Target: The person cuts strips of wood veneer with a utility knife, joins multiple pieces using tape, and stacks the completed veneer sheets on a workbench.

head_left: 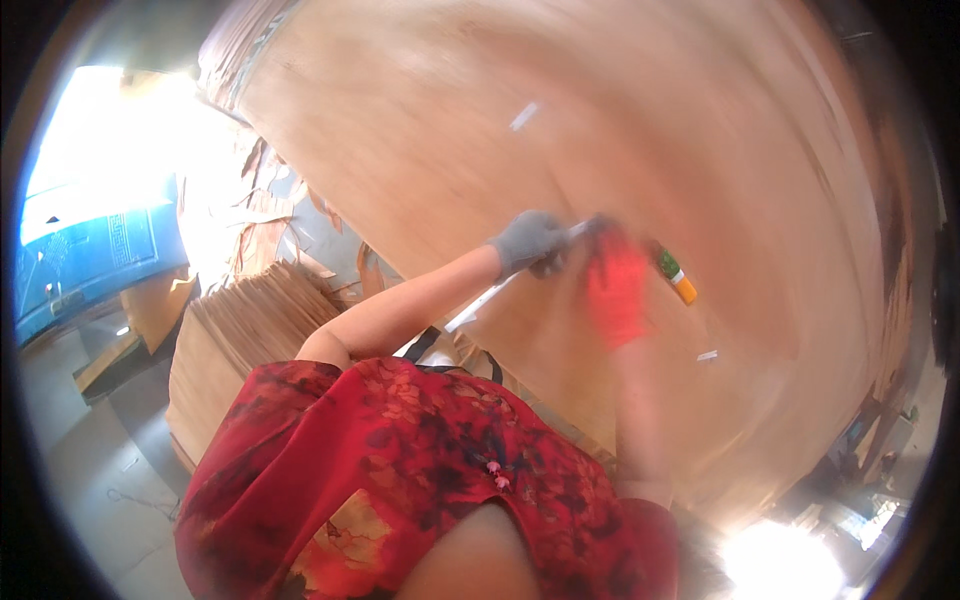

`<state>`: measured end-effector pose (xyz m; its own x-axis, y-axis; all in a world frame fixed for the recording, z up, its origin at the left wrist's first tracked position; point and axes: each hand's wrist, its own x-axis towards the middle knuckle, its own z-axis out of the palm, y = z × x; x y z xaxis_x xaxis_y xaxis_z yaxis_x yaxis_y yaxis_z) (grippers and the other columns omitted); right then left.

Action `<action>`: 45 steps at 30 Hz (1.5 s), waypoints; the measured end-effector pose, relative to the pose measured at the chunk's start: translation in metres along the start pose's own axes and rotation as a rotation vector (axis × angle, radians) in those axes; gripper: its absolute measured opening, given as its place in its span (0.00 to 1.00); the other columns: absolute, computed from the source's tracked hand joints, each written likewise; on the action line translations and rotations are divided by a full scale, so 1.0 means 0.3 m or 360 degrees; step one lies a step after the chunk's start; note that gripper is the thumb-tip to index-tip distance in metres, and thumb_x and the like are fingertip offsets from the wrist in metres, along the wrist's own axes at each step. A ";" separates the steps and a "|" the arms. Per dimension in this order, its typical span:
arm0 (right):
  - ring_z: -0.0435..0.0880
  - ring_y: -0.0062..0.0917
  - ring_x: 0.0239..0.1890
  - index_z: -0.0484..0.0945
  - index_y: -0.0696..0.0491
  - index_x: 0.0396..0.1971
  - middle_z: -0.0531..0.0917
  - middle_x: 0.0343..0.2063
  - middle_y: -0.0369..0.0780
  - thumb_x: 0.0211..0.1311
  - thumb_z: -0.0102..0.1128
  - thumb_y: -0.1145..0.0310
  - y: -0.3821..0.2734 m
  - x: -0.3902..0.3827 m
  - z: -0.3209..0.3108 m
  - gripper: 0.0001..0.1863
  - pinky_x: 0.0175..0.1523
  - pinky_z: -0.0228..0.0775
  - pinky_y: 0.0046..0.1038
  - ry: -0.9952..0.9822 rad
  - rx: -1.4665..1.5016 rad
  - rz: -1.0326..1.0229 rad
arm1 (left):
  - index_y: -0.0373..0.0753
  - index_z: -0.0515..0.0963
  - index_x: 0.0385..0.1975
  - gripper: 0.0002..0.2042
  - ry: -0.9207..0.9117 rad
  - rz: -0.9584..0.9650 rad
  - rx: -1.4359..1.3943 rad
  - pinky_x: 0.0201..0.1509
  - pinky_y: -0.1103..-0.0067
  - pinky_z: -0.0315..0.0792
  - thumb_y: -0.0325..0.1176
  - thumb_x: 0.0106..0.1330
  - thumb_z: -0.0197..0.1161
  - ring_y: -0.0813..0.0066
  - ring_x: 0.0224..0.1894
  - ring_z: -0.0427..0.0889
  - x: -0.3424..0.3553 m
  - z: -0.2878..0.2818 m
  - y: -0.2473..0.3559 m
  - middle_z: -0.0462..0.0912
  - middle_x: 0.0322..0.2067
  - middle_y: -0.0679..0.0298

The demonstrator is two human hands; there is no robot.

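White strip (579, 230): where is it shown?

Over the wood sheet (420, 160), held in the grey-gloved left hand (530, 243), its fingers curled closed around it.

And the right hand (616, 288)?

Red-gloved, near the strip's upper end; blur hides its fingers, so their opening and hold cannot be told.

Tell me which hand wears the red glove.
The right hand: its red glove is blurred, while the left hand wears a grey glove and holds a white strip.
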<state>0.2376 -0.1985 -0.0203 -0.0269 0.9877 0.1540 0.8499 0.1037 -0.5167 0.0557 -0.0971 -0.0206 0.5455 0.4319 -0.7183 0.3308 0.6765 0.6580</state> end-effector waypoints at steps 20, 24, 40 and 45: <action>0.71 0.39 0.66 0.78 0.51 0.59 0.79 0.62 0.39 0.61 0.58 0.77 0.107 -0.029 -0.239 0.24 0.67 0.59 0.42 0.0508 0.0021 0.0354 | 0.33 0.81 0.32 0.15 0.0008 0.0238 0.0630 0.23 0.75 0.78 0.40 0.72 0.58 0.70 0.20 0.83 0.348 0.225 0.261 0.85 0.24 0.56; 0.71 0.37 0.67 0.79 0.47 0.58 0.78 0.63 0.35 0.62 0.56 0.75 0.219 0.072 -0.138 0.23 0.66 0.60 0.43 0.0176 -0.0283 0.0416 | 0.33 0.84 0.30 0.16 -0.0050 0.0563 0.0978 0.23 0.75 0.79 0.42 0.69 0.62 0.69 0.20 0.83 0.448 0.205 0.198 0.86 0.23 0.57; 0.73 0.37 0.63 0.79 0.50 0.55 0.80 0.58 0.40 0.61 0.54 0.78 0.307 0.010 -0.226 0.21 0.63 0.66 0.42 0.0386 -0.0145 0.0246 | 0.36 0.80 0.40 0.12 -0.0121 0.0207 0.0632 0.23 0.79 0.76 0.39 0.72 0.59 0.74 0.20 0.81 0.103 0.233 0.257 0.82 0.23 0.58; 0.74 0.38 0.62 0.78 0.53 0.58 0.81 0.56 0.42 0.63 0.51 0.81 0.450 -0.414 -0.379 0.23 0.65 0.67 0.38 0.0792 -0.0176 0.0647 | 0.36 0.78 0.43 0.13 -0.0347 0.0093 0.0334 0.24 0.79 0.78 0.40 0.76 0.57 0.76 0.24 0.83 0.148 0.657 0.075 0.83 0.28 0.61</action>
<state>0.4154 -0.3205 -0.0133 0.5324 0.7707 0.3502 0.7909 -0.3055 -0.5302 0.2391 -0.1803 0.0067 0.7132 0.3131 -0.6271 0.4332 0.5064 0.7456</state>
